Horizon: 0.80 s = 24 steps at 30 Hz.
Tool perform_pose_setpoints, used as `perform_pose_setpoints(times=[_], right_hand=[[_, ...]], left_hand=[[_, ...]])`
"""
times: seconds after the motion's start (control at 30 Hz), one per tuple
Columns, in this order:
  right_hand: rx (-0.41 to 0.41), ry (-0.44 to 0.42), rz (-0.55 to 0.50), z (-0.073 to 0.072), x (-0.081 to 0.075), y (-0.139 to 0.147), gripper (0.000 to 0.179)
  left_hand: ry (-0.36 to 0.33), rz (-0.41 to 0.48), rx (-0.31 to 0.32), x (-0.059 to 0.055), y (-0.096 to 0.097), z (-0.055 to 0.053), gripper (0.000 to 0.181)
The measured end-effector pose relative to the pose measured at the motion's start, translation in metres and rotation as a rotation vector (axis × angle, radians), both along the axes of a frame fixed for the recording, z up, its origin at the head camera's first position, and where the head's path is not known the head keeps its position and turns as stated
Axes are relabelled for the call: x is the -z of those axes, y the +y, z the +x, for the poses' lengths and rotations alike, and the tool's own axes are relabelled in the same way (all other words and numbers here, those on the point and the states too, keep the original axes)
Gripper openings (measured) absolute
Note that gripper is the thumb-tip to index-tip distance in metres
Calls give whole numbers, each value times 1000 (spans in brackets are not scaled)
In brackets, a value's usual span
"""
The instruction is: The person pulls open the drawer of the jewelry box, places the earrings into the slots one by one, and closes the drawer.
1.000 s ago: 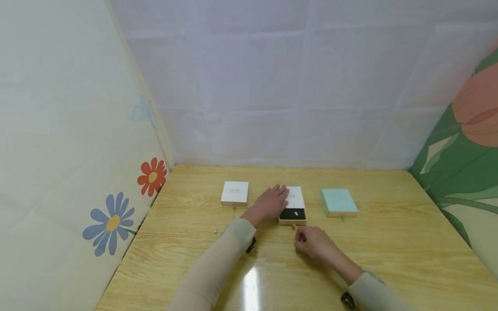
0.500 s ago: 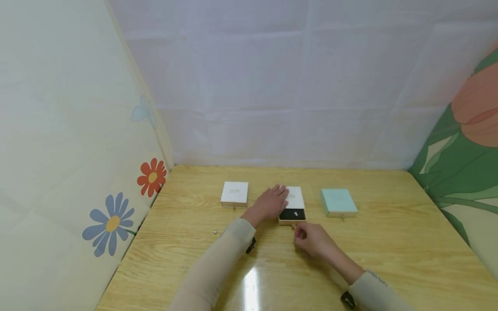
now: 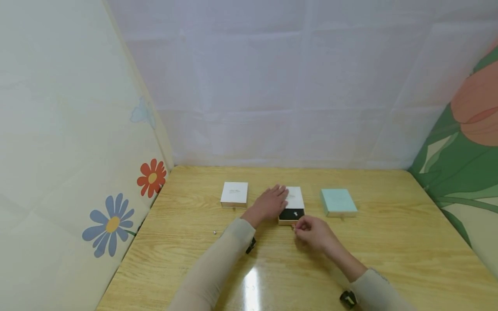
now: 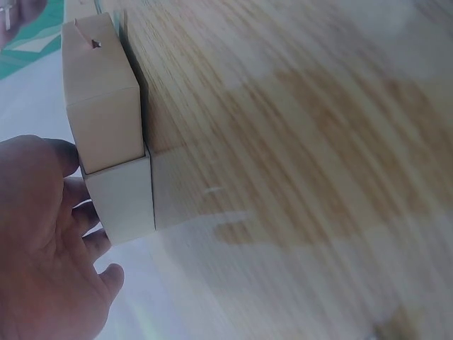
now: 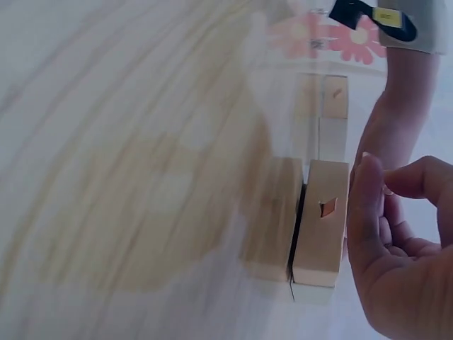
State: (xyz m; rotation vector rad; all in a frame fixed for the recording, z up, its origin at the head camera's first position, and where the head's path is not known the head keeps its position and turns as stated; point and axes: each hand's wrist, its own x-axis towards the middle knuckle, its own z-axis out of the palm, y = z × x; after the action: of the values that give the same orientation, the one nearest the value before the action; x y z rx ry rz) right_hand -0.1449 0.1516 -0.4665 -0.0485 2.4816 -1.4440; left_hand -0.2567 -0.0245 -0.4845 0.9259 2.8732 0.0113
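My left hand [image 3: 268, 202] lies with straight fingers on the lid of the middle white box [image 3: 295, 196], seen close in the left wrist view. The box's black-lined drawer [image 3: 288, 214] is pulled out towards me, with a silvery ornament [image 3: 295, 214] on the lining. Just in front of the drawer's right corner is my right hand [image 3: 315, 233], thumb and forefinger pinched together. A tiny silvery piece of jewellery [image 4: 8, 15] shows at its fingertips in the left wrist view; its exact kind is unclear. A ribbon pull tab [image 5: 328, 207] sticks out of the drawer front.
Another white box [image 3: 235, 193] stands to the left and a mint-green box [image 3: 338, 201] to the right, both with drawers pushed in. One small shiny piece [image 3: 215, 232] lies on the wooden table [image 3: 175, 259] at left. A pale cloth [image 3: 249, 86] hangs behind.
My right hand has risen slightly towards the drawer, up to its front right corner. The left hand has stayed on the box, and the boxes have not moved.
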Motion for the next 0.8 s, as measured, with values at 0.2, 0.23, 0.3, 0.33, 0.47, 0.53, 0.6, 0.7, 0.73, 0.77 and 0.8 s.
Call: perform_pose_setpoints(times=[0.2,0.23,0.3,0.33,0.47,0.53,0.6,0.7,0.73,0.77,0.8], right_hand=[[8,-141,-207,-2,-3,4,15],[16,-154,-222,-2,-4,4,15],[27,-165,-238,-3,-4,4,14],[33,-172,-244,-4,-5,4,14],[51,-181,-282,-6,-5,3,11],[62,-184,-300,-7,-6,3,11],[70,-184,-316,-8,-5,4,12],[77,-188,-337,-10,-4,4,12],[79,-192,-344,-11,-4,4,12],[80,-197,-352,-12,-4,4,12],[85,-202,-361,-12,-3,4,11]], left_hand=[[-1,-5,-3,1,0,0,55],[0,-6,-3,1,0,0,55],[0,-6,-3,0,0,0,55],[-1,-6,-2,0,0,0,55],[-1,1,0,-1,0,2,55],[2,3,2,-3,-1,3,55],[7,4,5,-4,-1,3,55],[14,-1,12,-6,-1,4,55],[14,-3,14,-6,-1,4,55],[15,-4,14,-6,-1,4,55],[16,-5,15,-6,-1,4,55]])
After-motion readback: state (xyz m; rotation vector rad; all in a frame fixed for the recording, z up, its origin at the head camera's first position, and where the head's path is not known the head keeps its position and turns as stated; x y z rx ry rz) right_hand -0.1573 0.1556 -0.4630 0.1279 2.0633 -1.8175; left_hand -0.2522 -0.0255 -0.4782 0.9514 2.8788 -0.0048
